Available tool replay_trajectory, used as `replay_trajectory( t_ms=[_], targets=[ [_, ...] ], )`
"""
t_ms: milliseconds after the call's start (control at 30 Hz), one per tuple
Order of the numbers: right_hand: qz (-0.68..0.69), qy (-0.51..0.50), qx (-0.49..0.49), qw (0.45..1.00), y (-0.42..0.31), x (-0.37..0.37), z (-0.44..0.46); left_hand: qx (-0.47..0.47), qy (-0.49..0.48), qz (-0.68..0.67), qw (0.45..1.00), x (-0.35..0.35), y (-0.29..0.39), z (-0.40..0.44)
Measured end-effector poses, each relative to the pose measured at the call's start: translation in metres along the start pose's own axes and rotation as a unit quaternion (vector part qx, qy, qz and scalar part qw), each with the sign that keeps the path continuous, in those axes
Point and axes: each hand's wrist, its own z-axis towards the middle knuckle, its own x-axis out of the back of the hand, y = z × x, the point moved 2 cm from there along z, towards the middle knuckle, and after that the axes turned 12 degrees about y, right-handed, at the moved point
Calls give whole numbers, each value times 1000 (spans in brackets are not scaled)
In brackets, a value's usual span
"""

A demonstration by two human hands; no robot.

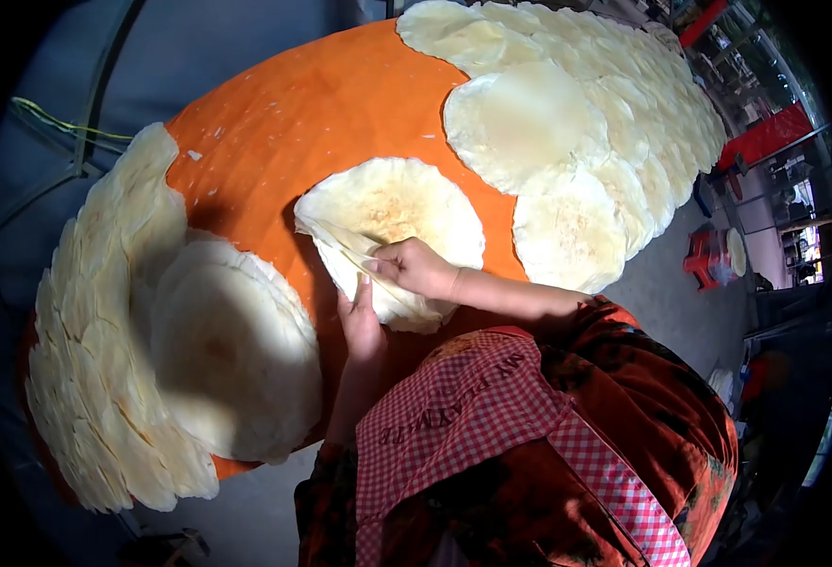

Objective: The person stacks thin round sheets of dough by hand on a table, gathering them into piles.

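A round, pale flatbread lies on the orange cloth in front of me, its left edge lifted and folded inward. My right hand pinches the folded part near the middle of the bread. Below and to the left, my left hand has its thumb and fingertips at the same lifted edge, closed on it. To the left of my hands sits a thick round stack of flatbreads, partly in shadow.
Overlapping flatbreads cover the cloth's left end. Many more spread over the right end, with two round ones at their near edge. A red stool stands on the floor at the right. Metal bars are at the upper left.
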Motion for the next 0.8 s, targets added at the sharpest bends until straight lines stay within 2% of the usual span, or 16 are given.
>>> replay_trajectory(
  t_ms=[100,233,267,300,333,367,400,433,500,600,667,700,733,800],
  targets=[
    [22,-41,-100,994,10,8,5,36,21,-23,999,8,-5,3],
    [-79,19,51,995,9,6,7,23,32,-6,999,23,-22,16],
    [-80,21,18,996,4,17,14,27,57,3,998,28,-19,17],
    [-100,39,13,994,7,42,30,2,77,9,997,50,-26,24],
    [-119,56,8,991,13,80,47,24,146,2,989,43,-4,12],
    [-134,71,0,988,20,118,61,24,149,1,989,79,-18,24],
    [-136,73,-57,986,36,154,72,45,264,88,959,116,-34,36],
    [-136,74,-112,982,59,189,86,-11,261,24,965,166,-79,54],
    [-190,76,-79,976,113,241,112,0,251,82,965,118,-31,23],
    [-345,67,115,929,100,257,151,17,272,96,957,92,-21,20],
    [-355,45,100,928,43,245,181,47,284,66,955,101,-28,17],
    [-290,12,124,949,33,242,204,37,280,65,957,104,-30,19],
    [-307,12,124,944,4,238,224,25,276,64,959,106,-34,21],
    [-217,30,88,972,-41,250,265,14,273,66,960,109,-37,20]
  ],
)
